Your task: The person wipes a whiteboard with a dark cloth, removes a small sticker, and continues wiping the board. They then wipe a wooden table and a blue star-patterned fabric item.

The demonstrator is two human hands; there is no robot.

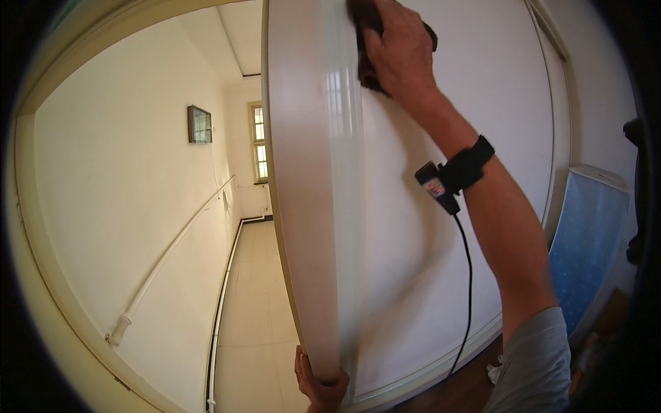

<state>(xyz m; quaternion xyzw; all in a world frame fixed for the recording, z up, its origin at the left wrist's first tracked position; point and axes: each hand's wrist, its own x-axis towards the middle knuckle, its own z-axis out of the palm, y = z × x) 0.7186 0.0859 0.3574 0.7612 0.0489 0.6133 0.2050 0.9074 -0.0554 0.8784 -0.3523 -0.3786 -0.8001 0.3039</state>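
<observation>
A tall white door panel point(420, 296) with a pale wooden edge point(301, 172) and a glossy strip beside it stands upright in front of me. High on the panel, my right hand point(407, 51) is closed on a dark brown cloth point(370, 69) and presses it against the surface near the glossy strip. At the bottom, my left hand point(321, 391) wraps round the panel's edge, fingers on the left side and thumb on the right. A black strap with a small device point(444, 179) sits on my right wrist, its cable hanging down across the panel.
Left of the panel runs a corridor with a tiled floor point(255, 303), a wall pipe point(172, 251), a framed picture point(200, 124) and a far window point(259, 141). A blue-covered box-like stand point(585, 227) is at the right.
</observation>
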